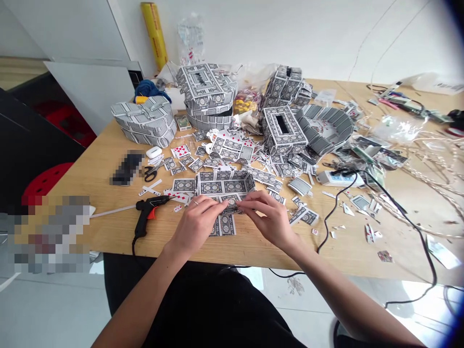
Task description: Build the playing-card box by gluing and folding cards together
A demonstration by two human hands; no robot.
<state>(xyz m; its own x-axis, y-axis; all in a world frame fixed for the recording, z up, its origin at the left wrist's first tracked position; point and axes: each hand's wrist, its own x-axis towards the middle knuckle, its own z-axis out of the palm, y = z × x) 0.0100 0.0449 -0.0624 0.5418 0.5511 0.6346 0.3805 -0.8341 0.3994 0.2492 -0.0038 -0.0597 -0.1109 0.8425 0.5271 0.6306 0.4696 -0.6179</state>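
Note:
An open box made of grey-backed playing cards point(224, 186) lies in front of me on the wooden table. My left hand point(199, 217) is closed on its near wall, fingers pressed along the edge; a ring shows on one finger. From the other side, my right hand point(266, 215) pinches the same near wall close to its right corner. Fingertips of both hands partly cover that wall. Below it, a flap of joined cards point(226, 225) lies toward me. Left of the box rests a black hot glue gun point(147, 212) with an orange trigger and a glue stick in its back.
Scissors point(152, 172), a phone point(127, 167) and a white earbud case point(154, 152) lie to the left. Finished card boxes point(145, 121) stand at the back, including a tissue-style box point(284, 128). Cut cards litter the middle. A power strip point(339, 179) with black cables sits right.

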